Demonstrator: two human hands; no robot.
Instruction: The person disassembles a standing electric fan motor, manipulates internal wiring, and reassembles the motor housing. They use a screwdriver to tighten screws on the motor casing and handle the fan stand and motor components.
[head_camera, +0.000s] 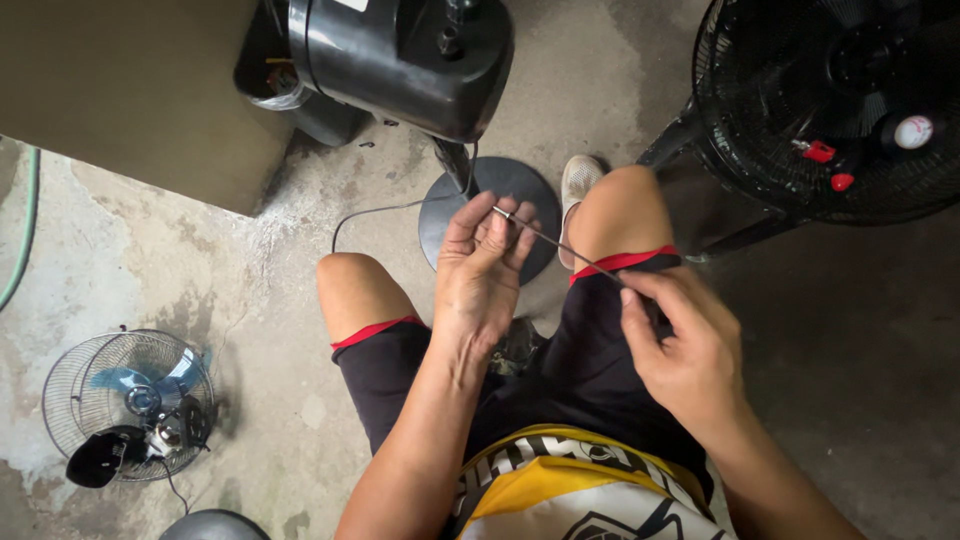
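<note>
You sit over a concrete floor (250, 290), knees apart. Your left hand (482, 280) is raised with fingers curled, pinching the metal-tipped end of a thin grey wire (560, 245) between thumb and fingertips. The wire runs taut across your right knee to your right hand (685, 350), which is clenched around its other end. Just beyond your hands stands a black fan motor housing (400, 60) on a round base (495, 215). A large black fan (830, 100) stands on the right, and a small blue-bladed fan (130, 400) lies on the left.
</note>
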